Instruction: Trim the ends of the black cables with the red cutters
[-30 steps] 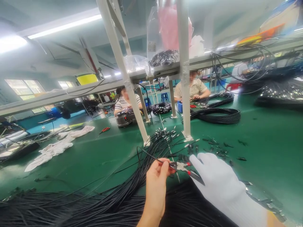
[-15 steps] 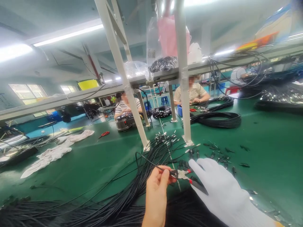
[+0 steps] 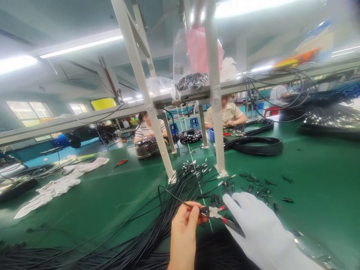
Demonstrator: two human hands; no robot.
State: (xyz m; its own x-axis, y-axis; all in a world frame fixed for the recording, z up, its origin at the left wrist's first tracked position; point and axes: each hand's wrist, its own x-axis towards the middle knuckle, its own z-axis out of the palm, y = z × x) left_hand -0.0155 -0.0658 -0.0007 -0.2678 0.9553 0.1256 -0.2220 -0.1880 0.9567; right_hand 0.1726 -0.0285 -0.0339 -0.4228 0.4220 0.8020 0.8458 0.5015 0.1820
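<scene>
My bare left hand (image 3: 185,228) pinches the end of a black cable (image 3: 174,196) between thumb and fingers. In my right hand (image 3: 255,225), which wears a white glove, is a pair of pliers (image 3: 213,212) with red and black handles. The plier jaws meet the cable end right at my left fingertips; what exactly they grip is hidden there. A thick bundle of black cables (image 3: 161,221) runs beneath my left hand, its silvery tips (image 3: 194,168) lying up the table. Small black connector pieces (image 3: 263,191) are scattered beyond my gloved hand.
White metal posts (image 3: 216,112) rise from the green table (image 3: 317,180) and carry a shelf. Coiled black cables (image 3: 255,145) lie at the back right. Red-handled scissors (image 3: 122,162) and a white cloth (image 3: 62,183) are on the left. Two people sit across the table.
The view has shifted slightly, so the scene sits a little further left. Both hands keep the same hold on the cable and the pliers, with hardly any movement between them.
</scene>
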